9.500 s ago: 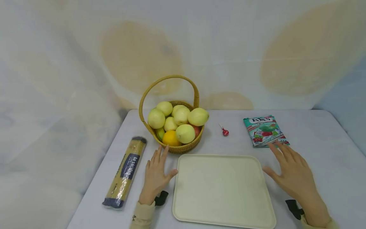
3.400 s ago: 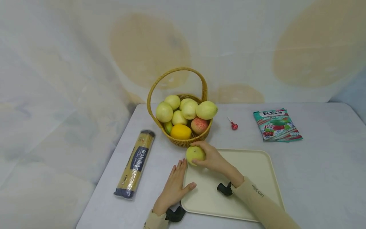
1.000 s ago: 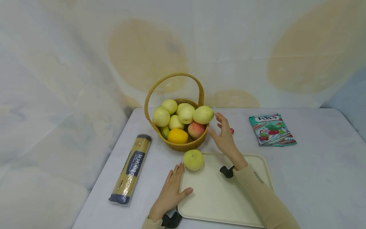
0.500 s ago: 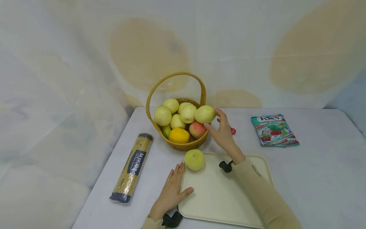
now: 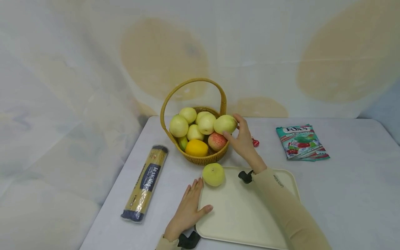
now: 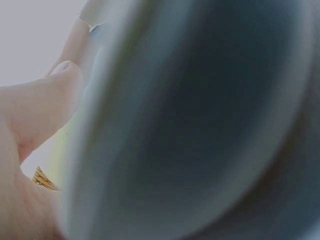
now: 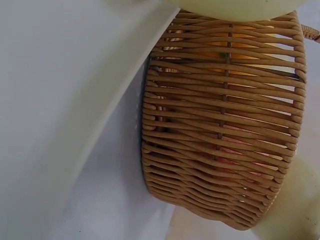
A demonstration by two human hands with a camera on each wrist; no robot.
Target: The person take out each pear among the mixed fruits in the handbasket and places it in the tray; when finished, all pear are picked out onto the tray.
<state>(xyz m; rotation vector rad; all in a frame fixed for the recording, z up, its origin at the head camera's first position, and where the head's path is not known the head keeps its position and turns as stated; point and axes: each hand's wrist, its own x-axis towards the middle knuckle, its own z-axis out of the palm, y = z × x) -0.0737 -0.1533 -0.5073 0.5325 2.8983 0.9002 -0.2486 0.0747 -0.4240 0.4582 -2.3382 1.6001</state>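
Observation:
My right hand (image 5: pixel 243 142) grips an oval pale-green fruit (image 5: pixel 225 124) at the right rim of the wicker basket (image 5: pixel 201 160), thumb on its near side and fingers round its right end. A pink peach (image 5: pixel 217 141) lies just below that fruit. My left hand (image 5: pixel 186 210) rests along the left edge of the cream tray (image 5: pixel 247 208), fingers straight and thumb over the rim. A round yellow-green fruit (image 5: pixel 214 174) sits in the tray's far left corner, near the left fingertips. In the right wrist view, the basket's woven side (image 7: pixel 225 115) fills the middle.
Several pale-green fruits (image 5: pixel 179 126) and an orange-yellow fruit (image 5: pixel 196 148) fill the basket under its tall handle (image 5: pixel 193 80). A spaghetti pack (image 5: pixel 145 184) lies left. A red lollipop (image 5: pixel 255 142) lies partly behind the right hand; a green candy bag (image 5: pixel 301 142) is farther right.
The round yellow-green fruit went from the basket to the tray in my right hand, which let it go. That hand then reached the oval fruit and closed round it. The left hand came to the tray's edge.

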